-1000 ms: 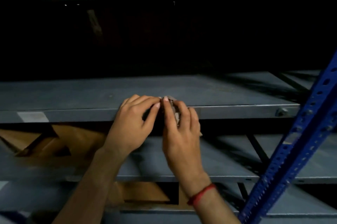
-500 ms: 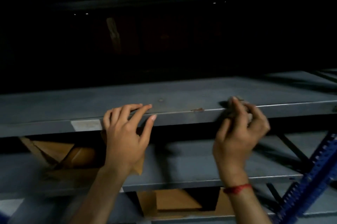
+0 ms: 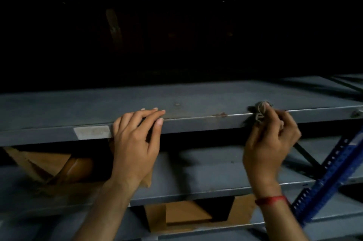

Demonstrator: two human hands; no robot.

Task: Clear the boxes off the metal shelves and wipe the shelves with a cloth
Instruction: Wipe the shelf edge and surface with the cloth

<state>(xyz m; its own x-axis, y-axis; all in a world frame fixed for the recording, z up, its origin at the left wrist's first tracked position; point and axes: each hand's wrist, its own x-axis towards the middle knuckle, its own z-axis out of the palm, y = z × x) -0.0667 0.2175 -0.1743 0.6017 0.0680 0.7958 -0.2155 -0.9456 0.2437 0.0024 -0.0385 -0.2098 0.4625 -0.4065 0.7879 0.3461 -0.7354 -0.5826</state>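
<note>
Both hands at the top shelf's front edge, cloth in the right.

Nearest, I see a low box (image 3: pixel 186 215) under the middle shelf (image 3: pixel 206 172) and a left box (image 3: pixel 59 164) on it. Above, the left hand (image 3: pixel 135 142) lays nearly straight fingers over the top shelf (image 3: pixel 196 95) lip, beside a tape patch (image 3: pixel 92 131). Well to the right, the right hand (image 3: pixel 269 142) pinches a small bunched cloth (image 3: pixel 260 110) against that edge. Beyond is darkness.
</note>
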